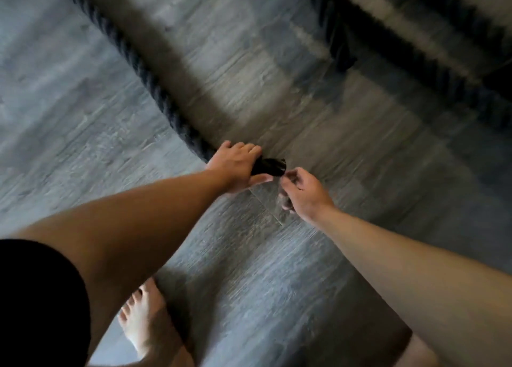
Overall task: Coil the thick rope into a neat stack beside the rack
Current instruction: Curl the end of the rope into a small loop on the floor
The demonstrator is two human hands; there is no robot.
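A thick dark twisted rope is being stretched across the grey wood-plank floor, from the upper left down into the left hand. Its glossy black capped end is being left sticking out just beyond that hand. Motion blur is hiding whether the cap is being touched by the right hand. The rope is being gripped by the left hand, fingers curled over and thumb beneath. The right hand's fingers are being held loosely half-curled around nothing.
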